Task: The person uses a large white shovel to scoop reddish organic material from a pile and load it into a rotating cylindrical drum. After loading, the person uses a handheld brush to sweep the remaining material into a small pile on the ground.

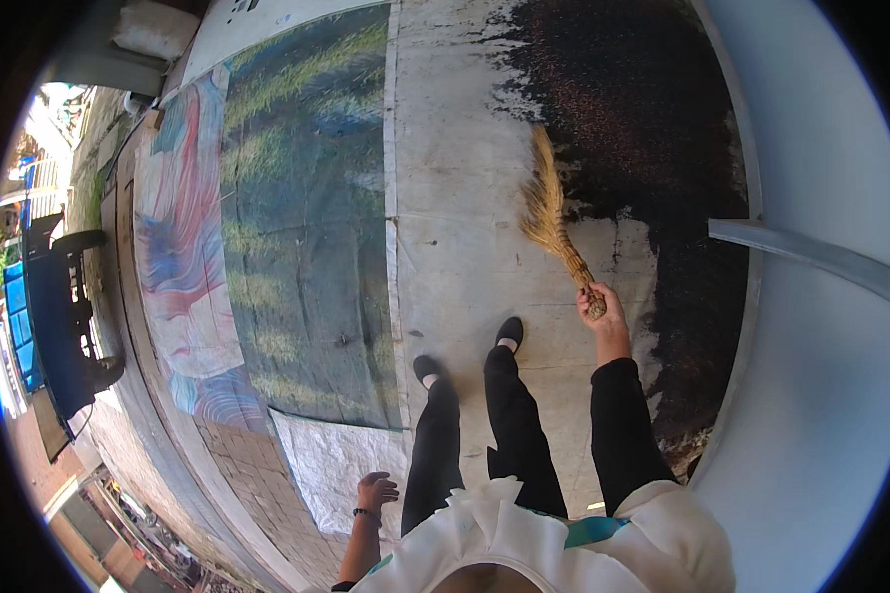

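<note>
My right hand [601,306] is closed around the bound handle of a straw hand broom [556,215], whose bristles point ahead and reach the edge of a dark layer of small, loose material [623,133]. This layer lies over the right side of a pale sheet or floor covering [452,185]. My left hand [377,491] hangs beside my left leg with its fingers apart and nothing in it. My feet, in dark shoes, stand on the pale surface.
A grassy-patterned tarpaulin [304,222] and a swirl-patterned sheet [182,237] lie at the left. At the right is a pale wall [823,408] with a grey metal bar [793,243] jutting out. A blue vehicle [55,319] stands beyond the paving at far left.
</note>
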### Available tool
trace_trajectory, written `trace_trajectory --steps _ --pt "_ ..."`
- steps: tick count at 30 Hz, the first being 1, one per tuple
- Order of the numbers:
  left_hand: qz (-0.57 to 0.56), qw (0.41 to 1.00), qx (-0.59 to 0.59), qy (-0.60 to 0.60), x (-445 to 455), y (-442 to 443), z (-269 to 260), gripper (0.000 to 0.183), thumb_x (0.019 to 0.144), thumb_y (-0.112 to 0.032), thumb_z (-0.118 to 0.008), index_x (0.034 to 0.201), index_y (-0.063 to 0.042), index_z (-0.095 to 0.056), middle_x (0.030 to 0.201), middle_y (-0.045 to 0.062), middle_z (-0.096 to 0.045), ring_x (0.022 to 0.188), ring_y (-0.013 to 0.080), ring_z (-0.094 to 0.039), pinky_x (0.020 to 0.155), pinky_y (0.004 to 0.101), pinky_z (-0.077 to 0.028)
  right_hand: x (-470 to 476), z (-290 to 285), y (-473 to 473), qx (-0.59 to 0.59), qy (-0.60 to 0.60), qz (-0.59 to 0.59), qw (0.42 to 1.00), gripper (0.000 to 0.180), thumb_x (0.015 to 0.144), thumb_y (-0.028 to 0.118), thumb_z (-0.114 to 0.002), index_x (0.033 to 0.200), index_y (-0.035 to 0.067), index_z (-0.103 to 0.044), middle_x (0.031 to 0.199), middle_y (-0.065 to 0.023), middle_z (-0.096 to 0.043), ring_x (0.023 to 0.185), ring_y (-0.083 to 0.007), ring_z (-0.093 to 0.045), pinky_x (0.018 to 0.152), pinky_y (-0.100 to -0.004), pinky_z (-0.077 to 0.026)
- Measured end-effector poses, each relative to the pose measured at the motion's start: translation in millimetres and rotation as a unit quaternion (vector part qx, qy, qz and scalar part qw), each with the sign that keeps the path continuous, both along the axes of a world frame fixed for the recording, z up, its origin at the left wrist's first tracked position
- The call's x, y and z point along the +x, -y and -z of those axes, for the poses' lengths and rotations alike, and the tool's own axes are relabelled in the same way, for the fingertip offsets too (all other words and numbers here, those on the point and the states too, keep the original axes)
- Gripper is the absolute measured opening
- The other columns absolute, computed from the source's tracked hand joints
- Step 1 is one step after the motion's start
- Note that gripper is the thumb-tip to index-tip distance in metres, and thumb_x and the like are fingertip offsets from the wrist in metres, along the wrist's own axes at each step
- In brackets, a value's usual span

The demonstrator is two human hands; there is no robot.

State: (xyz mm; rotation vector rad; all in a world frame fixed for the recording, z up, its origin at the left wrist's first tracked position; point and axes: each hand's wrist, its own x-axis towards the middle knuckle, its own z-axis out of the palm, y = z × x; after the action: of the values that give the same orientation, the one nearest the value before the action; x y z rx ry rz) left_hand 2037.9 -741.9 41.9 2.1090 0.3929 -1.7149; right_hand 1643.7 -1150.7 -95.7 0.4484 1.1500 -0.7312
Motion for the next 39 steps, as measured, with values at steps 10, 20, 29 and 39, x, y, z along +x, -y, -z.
trace_trajectory --steps 10,20,29,39 --pt "0.087 0.996 0.000 0.023 -9.6 70.2 -12.9 0.026 0.069 -0.003 -0.042 0.094 0.003 -0.047 0.070 0.016 -0.056 0.053 0.0229 -0.056 0.044 0.0300 -0.048 -128.9 -91.7 -31.5 -0.122 -0.214 0.032 0.969 0.013 0.072 0.013 -0.051 0.075 0.001 -0.048 0.058 -0.0081 -0.050 0.045 -0.0153 -0.048 0.037 -0.0241 -0.040" --pt "0.086 0.995 -0.051 0.010 10.8 90.1 -17.7 0.024 0.070 -0.006 -0.044 0.093 0.002 -0.048 0.070 0.015 -0.056 0.054 0.0220 -0.057 0.046 0.0289 -0.049 -115.4 -124.9 -69.7 -0.122 -0.184 0.008 0.975 0.012 0.072 0.010 -0.050 0.078 0.002 -0.044 0.061 -0.0083 -0.050 0.046 -0.0133 -0.049 0.038 -0.0231 -0.041" --pt "0.105 0.994 -0.006 0.026 2.2 91.6 -29.0 0.024 0.072 -0.004 -0.045 0.094 0.002 -0.048 0.070 0.015 -0.057 0.056 0.0220 -0.057 0.047 0.0288 -0.049 28.9 -125.6 -148.9 -0.128 -0.032 -0.182 0.974 0.033 0.068 0.008 -0.051 0.099 0.004 -0.044 0.060 -0.0060 -0.046 0.043 -0.0119 -0.047 0.036 -0.0225 -0.039" --pt "0.184 0.983 -0.011 0.027 -20.1 125.6 -34.5 0.025 0.072 -0.009 -0.046 0.094 0.001 -0.048 0.070 0.013 -0.057 0.056 0.0210 -0.057 0.047 0.0271 -0.048 58.6 -48.3 -183.2 -0.024 0.014 -0.135 0.990 0.016 0.067 0.008 -0.052 0.080 0.001 -0.046 0.057 -0.0070 -0.048 0.040 -0.0139 -0.046 0.035 -0.0233 -0.040"
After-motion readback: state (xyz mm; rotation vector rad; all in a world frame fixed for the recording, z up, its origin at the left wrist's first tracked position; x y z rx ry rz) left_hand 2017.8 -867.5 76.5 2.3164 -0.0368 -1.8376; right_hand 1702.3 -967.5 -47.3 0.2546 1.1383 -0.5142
